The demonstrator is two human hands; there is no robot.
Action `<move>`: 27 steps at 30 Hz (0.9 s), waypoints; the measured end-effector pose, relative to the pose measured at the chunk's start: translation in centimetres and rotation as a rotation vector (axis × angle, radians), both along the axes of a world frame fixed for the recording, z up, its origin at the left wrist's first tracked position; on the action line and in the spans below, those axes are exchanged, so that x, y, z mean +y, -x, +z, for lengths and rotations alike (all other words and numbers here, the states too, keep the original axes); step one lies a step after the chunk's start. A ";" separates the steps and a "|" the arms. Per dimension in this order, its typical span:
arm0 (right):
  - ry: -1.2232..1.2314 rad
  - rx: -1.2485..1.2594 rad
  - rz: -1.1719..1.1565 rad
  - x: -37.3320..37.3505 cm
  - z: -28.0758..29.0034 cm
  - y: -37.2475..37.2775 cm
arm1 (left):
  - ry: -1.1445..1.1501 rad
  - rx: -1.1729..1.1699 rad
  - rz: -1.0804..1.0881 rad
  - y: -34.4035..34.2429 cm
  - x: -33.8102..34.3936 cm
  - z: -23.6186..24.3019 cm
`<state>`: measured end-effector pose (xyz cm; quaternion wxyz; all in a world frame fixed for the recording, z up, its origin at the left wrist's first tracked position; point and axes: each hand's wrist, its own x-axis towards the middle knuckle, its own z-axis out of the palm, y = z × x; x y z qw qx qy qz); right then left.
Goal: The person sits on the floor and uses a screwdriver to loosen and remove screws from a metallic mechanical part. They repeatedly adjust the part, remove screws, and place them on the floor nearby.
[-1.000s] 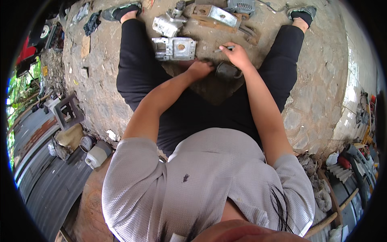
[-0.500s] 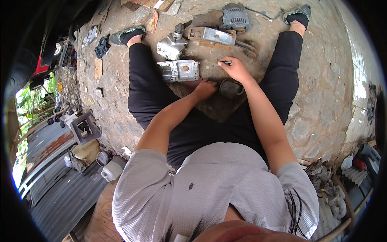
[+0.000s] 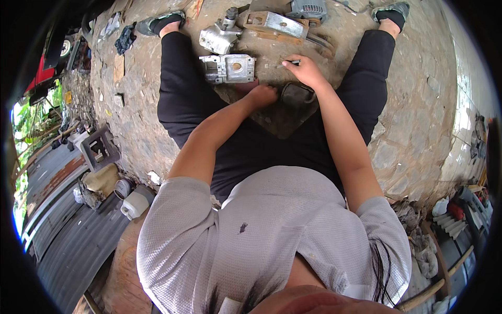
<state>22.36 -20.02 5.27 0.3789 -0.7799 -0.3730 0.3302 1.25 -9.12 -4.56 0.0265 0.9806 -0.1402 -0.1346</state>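
Observation:
Between my outstretched legs, my right hand (image 3: 303, 71) is closed on a short, slim tool (image 3: 295, 62) with a dark end; its kind is too small to make out. My left hand (image 3: 263, 96) rests low with its fingers curled, just below a silvery cast-metal housing (image 3: 238, 68) that has a round hole. Whatever those fingers hold, if anything, is hidden. A reddish piece (image 3: 246, 87) shows between the housing and this hand. Right of my left hand stands a dark, round, mug-like container (image 3: 297, 95) with a curved handle.
Beyond the housing lie another silvery casting (image 3: 219, 40), a rusty metal block (image 3: 277, 26) and a grey motor-like part (image 3: 308, 9). A dark crumpled rag (image 3: 125, 40) is on the stone floor at the left. Corrugated sheets (image 3: 78, 235) and a white jug (image 3: 137, 202) lie lower left.
The whole view has tilted, so the floor parts sit higher in the picture. Both hands keep nearly the same places among the parts, and the slim tool stays in my right hand.

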 end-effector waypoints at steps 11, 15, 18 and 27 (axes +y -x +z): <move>0.088 0.023 0.023 0.3 2.5 -0.4 | 0.706 0.117 1.026 -2.4 4.5 8.4; -0.268 0.351 -0.108 0.1 3.4 -0.1 | 1.562 0.074 1.420 -2.0 6.3 10.2; -0.376 0.500 -0.115 -0.4 5.2 -0.1 | 1.924 0.108 1.481 -0.4 7.2 12.1; -0.420 0.658 0.019 -0.2 7.3 1.1 | 2.195 0.094 1.466 2.2 8.6 14.5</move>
